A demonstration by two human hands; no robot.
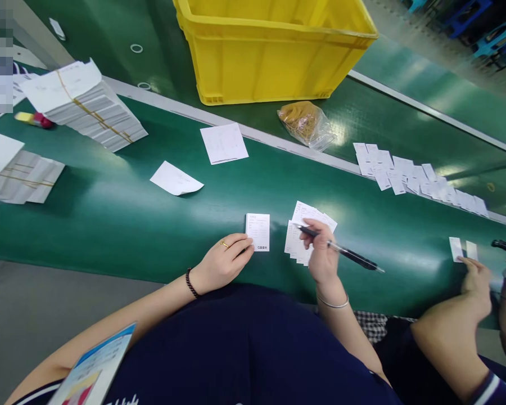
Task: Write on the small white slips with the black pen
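Observation:
My left hand has its fingers curled around the lower left edge of a small stack of printed white cards lying on the green table. Its thumb is hidden beneath the fingers. A black pen is gripped in my right hand, its tip pointing left and its other end to the lower right. Under that hand, several printed slips lie fanned out, partly covered by the fingers. Above the card stack rest a curled sheet of white paper and a squarish paper pad.
A yellow crate stands at the back, with a bag of rubber bands before it. Thick banded paper stacks occupy the left. Overlapping slips run along the right. A co-worker's hand touches slips at far right.

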